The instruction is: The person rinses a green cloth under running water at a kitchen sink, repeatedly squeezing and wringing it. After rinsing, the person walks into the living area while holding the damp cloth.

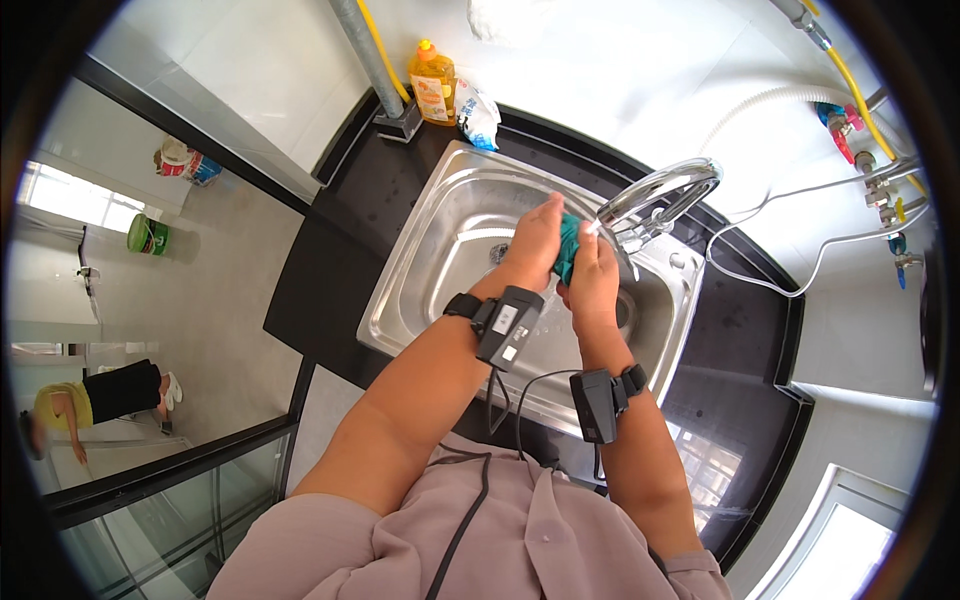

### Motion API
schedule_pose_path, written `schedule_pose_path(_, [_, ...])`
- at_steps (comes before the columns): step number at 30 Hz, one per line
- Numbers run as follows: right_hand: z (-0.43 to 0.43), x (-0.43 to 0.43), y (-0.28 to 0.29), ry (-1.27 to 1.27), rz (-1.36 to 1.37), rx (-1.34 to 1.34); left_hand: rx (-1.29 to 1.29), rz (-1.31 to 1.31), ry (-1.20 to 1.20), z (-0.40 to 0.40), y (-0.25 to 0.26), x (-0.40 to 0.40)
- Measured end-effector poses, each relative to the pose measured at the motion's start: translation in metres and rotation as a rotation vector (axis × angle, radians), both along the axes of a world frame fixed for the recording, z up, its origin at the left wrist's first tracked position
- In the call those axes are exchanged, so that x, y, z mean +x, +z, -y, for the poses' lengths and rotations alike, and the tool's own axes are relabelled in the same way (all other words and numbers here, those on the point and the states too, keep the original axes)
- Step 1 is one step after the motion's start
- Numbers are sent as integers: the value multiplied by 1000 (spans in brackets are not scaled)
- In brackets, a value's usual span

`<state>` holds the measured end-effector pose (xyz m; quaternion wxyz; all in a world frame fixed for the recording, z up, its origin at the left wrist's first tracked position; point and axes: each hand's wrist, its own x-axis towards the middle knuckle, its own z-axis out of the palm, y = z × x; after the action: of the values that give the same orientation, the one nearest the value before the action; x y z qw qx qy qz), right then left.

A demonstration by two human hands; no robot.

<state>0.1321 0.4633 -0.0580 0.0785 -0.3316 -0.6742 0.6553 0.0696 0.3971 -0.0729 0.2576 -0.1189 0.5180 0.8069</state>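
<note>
Over the stainless steel sink, my left hand and my right hand press a bunched teal cloth between them. The chrome faucet arches in from the right, its spout tip just above my right fingers, with what looks like running water there. A drain shows to the left of my left hand, and another drain is partly hidden behind my right hand. Each wrist wears a black strapped device with a cable.
Behind the sink stand an orange dish soap bottle and a white-and-blue plastic packet on the black countertop. Valves with hoses line the right wall. Far left, a person in a yellow top and a green bucket are beyond a dark frame.
</note>
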Motion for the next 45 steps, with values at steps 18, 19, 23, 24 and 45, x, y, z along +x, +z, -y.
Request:
schedule_pose_path(18, [-19,29,9,146,-122,52,-36,-38,-340,52,3,8])
schedule_pose_path(19, [-20,31,8,183,-164,106,-68,-53,-312,51,3,8])
schedule_pose_path(23, [-22,33,-2,295,-3,403,-87,-96,-221,45,5,9])
schedule_pose_path(24, [-23,31,-5,283,-42,258,-42,-103,-204,44,5,10])
schedule_pose_path(45, [-33,31,-13,-167,-256,-493,101,-61,-298,61,-2,14])
